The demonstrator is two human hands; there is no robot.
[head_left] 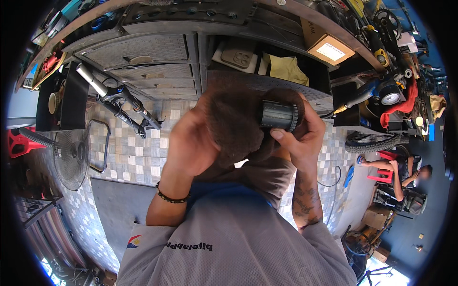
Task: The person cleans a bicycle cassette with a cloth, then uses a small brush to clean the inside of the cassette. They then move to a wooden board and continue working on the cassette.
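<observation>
In front of my chest, my right hand (305, 136) grips a dark grey splined cylinder (279, 115) that looks like a bicycle freehub body. A ring of teeth runs round its right end, and my thumb presses on its lower side. A dark brown cloth (234, 124) lies behind and beside this part, bunched up between both hands. My left hand (193, 140) is closed on the left side of the cloth, its fingers mostly hidden by the fabric. The left end of the cylinder sits against the cloth.
Ahead stands a grey drawer cabinet (138, 52), with one open drawer holding a yellow cloth (287, 69). A bicycle fork (124, 102) leans at left near a standing fan (71, 150). Tools and a cardboard box (329, 47) lie at right. Another person (405, 169) sits far right.
</observation>
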